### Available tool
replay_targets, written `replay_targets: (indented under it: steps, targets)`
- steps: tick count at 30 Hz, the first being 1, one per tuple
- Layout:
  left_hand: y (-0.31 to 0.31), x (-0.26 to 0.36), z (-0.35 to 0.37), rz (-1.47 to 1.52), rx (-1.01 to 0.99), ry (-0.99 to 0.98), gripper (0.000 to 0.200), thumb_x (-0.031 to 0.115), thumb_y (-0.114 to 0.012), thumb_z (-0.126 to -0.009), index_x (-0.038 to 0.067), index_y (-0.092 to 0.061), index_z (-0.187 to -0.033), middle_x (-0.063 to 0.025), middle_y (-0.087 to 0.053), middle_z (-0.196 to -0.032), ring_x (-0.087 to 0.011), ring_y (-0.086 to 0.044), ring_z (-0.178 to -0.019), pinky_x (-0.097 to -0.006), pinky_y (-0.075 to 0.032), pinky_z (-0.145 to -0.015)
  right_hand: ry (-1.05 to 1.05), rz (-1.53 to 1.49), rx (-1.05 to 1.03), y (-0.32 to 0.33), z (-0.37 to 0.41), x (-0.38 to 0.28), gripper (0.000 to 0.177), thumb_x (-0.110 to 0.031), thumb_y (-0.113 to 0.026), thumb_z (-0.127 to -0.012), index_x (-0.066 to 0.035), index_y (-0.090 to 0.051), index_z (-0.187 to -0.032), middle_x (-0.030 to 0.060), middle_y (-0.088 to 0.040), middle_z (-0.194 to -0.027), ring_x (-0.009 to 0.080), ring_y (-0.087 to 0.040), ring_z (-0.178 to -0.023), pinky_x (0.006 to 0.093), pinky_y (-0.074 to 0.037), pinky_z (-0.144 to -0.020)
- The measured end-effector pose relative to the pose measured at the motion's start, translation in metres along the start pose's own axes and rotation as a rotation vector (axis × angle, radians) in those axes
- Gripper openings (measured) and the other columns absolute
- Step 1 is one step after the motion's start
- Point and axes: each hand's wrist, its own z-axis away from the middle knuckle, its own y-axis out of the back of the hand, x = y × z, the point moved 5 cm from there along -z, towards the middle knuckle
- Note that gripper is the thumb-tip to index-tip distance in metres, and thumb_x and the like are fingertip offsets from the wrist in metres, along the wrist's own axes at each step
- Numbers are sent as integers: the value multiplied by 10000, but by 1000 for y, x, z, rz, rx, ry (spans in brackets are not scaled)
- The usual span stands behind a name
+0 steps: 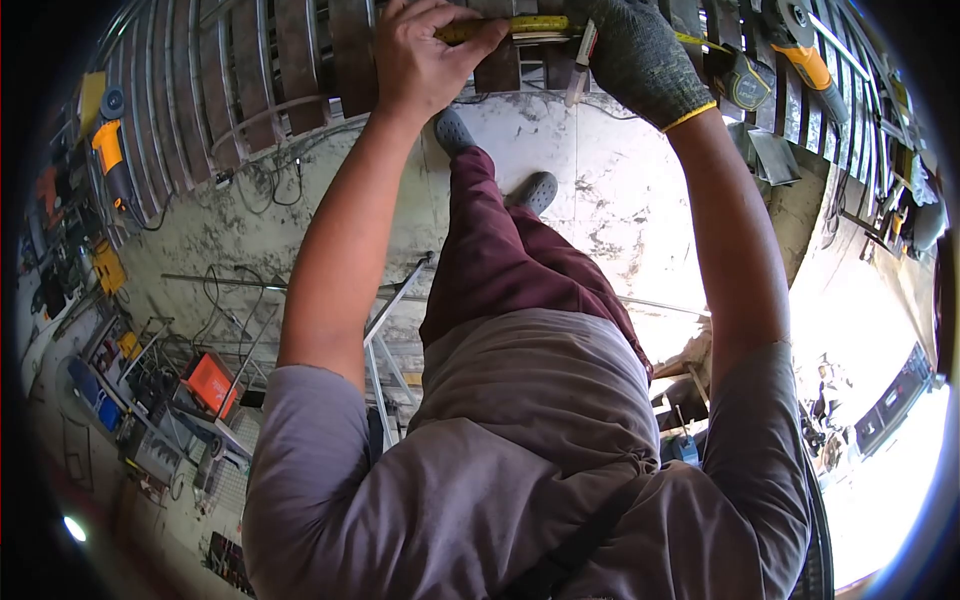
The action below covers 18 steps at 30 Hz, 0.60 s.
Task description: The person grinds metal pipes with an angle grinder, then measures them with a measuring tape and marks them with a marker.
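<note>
At twelve o'clock, near the top edge of the view, both hands work against a row of rusty metal slats [290,60] that stand upright side by side. Bare, the left hand [430,55] sits at about eleven o'clock; its fingers are curled tight and pinch the yellow tape [530,24] flat against a slat. That tape runs level from this hand toward one o'clock, passing under the right hand [640,60], which wears a dark knit glove with a yellow cuff. Its gloved fingers are closed over the tape and around a white marker [579,75], whose tip points down just beside the slats. Farther along toward two o'clock the tape case [745,85] hangs against the slats, apart from the glove. An orange grinder [815,60] rests at one to two o'clock, near the case, and a second grinder [112,160] lies at ten o'clock, well apart from both hands. Below the hands the pale stained floor [620,190] shows, with a grey shoe [535,190] on it. An orange machine box [212,382] sits at eight o'clock.
</note>
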Motion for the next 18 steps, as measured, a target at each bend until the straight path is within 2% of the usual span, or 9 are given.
replay_targets:
  steps: [8,18]
  targets:
    - [0,0,1,15,11,15,319,303,-926,-855,11,-801,-827,-106,-709,-816,-320,-625,-843,-471,-498,-784,8,-39,-24,-1,-1,0,281,-70,-800,-848,-44,-671,-1097,210,-723,-961,469,-725,-941,539,-575,-808]
    - [1,-1,1,7,24,-7,404,395,-923,-875,14,-801,-824,-100,-695,-801,-318,-621,-833,-465,-494,-781,-19,-24,-47,-4,-2,5,303,-62,-785,-853,-37,-679,-1136,224,-735,-989,470,-732,-974,534,-582,-834]
